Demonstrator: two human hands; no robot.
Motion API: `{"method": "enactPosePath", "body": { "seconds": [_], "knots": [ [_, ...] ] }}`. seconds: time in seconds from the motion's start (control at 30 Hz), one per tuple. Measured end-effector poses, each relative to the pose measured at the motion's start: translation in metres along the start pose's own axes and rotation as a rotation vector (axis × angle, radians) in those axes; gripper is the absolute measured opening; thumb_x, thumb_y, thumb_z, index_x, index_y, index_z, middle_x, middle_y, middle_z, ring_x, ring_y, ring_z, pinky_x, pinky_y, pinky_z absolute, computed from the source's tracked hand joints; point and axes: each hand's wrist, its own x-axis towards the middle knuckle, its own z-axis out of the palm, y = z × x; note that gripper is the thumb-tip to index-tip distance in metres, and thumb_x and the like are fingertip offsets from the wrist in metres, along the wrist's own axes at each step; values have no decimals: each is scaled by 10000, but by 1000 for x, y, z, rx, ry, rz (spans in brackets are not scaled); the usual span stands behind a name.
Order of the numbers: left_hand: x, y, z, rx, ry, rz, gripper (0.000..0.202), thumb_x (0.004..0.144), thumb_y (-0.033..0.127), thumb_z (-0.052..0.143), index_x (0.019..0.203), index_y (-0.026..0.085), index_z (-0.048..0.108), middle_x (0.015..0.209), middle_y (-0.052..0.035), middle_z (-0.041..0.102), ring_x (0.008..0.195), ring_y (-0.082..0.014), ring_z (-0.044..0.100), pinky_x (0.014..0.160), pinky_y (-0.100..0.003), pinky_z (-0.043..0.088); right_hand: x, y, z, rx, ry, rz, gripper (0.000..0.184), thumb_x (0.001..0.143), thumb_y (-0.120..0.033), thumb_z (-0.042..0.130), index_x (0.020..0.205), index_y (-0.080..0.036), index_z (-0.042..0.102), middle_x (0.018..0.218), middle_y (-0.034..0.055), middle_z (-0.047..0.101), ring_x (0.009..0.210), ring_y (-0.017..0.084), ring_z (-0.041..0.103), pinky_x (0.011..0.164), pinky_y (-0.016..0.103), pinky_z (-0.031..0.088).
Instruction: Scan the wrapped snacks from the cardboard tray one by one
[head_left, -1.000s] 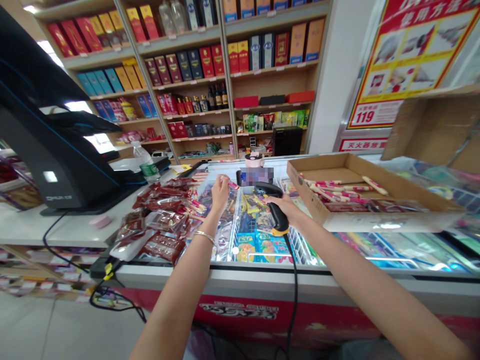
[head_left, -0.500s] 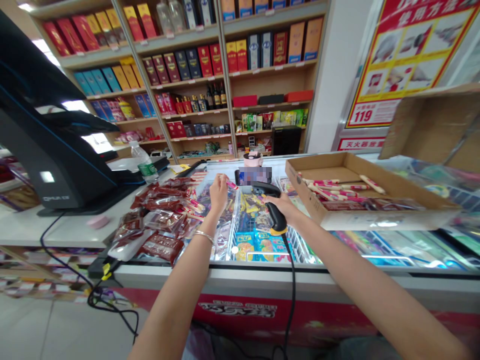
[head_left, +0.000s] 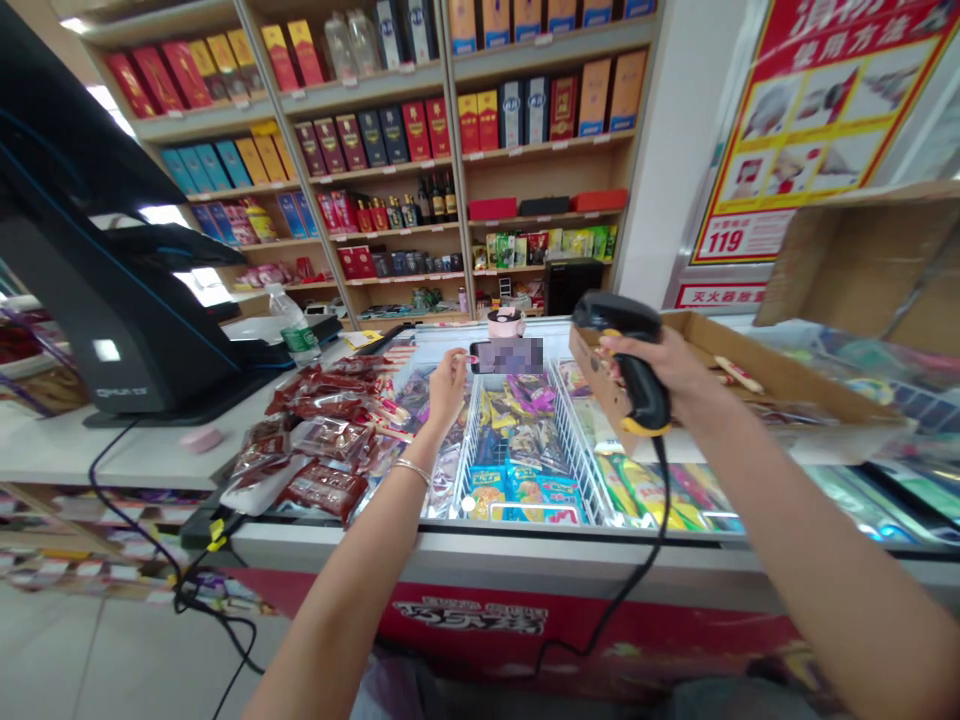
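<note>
My left hand (head_left: 448, 390) pinches a thin wrapped snack stick (head_left: 459, 355) by the fingertips, above the freezer's left side. My right hand (head_left: 646, 375) is raised and grips a black and yellow handheld barcode scanner (head_left: 622, 355) by its handle, its head pointing left over the near corner of a cardboard tray (head_left: 780, 375). The scanner's black cable (head_left: 660, 520) hangs down past the freezer front. A blurred rectangular object (head_left: 506, 356) stands ahead of the stick, and its details are hidden.
Red packets of dried meat (head_left: 322, 445) lie heaped on the white counter (head_left: 150, 455) beside a black checkout terminal (head_left: 97, 280) and a water bottle (head_left: 291, 325). Wire baskets of packaged snacks fill the glass-topped freezer (head_left: 487, 540). Shelves of boxed liquor (head_left: 375, 130) stand behind.
My right hand has lifted the scanner up and to the right, over the tray's corner. My left hand has moved little and still pinches the stick.
</note>
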Motion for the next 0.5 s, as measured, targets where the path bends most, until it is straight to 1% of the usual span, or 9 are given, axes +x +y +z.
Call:
{"method": "enactPosePath", "body": {
  "seconds": [0.07, 0.13, 0.2, 0.27, 0.33, 0.4, 0.43, 0.5],
  "knots": [
    [2, 7, 6, -114, -33, 15, 278, 901, 400, 393, 1039, 200, 527, 710, 1, 592, 593, -99, 556, 603, -213, 445, 2, -22, -47, -95, 132, -43, 232, 607, -148, 741, 799, -93, 624, 643, 67, 632, 428, 98, 539, 400, 190, 453],
    [5, 21, 20, -213, -77, 36, 246, 908, 377, 385, 1027, 193, 496, 719, -5, 612, 614, -99, 576, 621, -219, 466, 3, -37, -95, -158, 257, -23, 160, 644, -100, 710, 786, -89, 636, 661, 94, 641, 461, 113, 570, 421, 187, 466],
    [7, 41, 42, -291, -138, 63, 207, 912, 352, 383, 1017, 189, 455, 758, -18, 641, 628, -99, 594, 629, -225, 477, 1, -45, -137, -148, 396, 5, 89, 688, -52, 661, 762, -94, 636, 653, 93, 633, 486, 117, 591, 440, 174, 476],
    [7, 65, 71, -341, -209, 78, 184, 910, 332, 392, 1015, 185, 426, 814, -41, 665, 642, -104, 611, 626, -230, 479, -3, -46, -169, -114, 509, 67, 88, 729, -23, 607, 742, -106, 632, 619, 77, 613, 458, 105, 576, 427, 155, 468],
    [6, 90, 102, -338, -262, 84, 172, 910, 314, 394, 1017, 182, 423, 855, -62, 679, 678, -117, 629, 646, -241, 478, -10, -43, -189, -82, 558, 131, 117, 763, -24, 568, 734, -118, 631, 599, 68, 600, 410, 94, 545, 392, 143, 448],
    [3, 109, 131, -243, -294, 68, 165, 910, 296, 394, 1022, 186, 444, 879, -69, 686, 742, -141, 643, 702, -269, 475, -16, -37, -201, -47, 556, 168, 129, 781, -36, 547, 727, -120, 628, 589, 69, 594, 389, 92, 528, 375, 139, 442],
    [1, 115, 143, -168, -310, 52, 161, 904, 286, 407, 1020, 189, 463, 895, -72, 687, 788, -158, 645, 739, -289, 470, -18, -34, -205, -25, 546, 173, 130, 785, -42, 541, 724, -118, 628, 577, 66, 587, 385, 92, 524, 380, 142, 450],
    [-2, 120, 164, -28, -347, 3, 152, 874, 261, 461, 999, 190, 509, 948, -85, 683, 901, -194, 634, 817, -326, 452, -21, -29, -208, 28, 522, 168, 138, 786, -53, 535, 696, -107, 624, 522, 47, 548, 375, 85, 501, 415, 160, 482]
  ]
}}
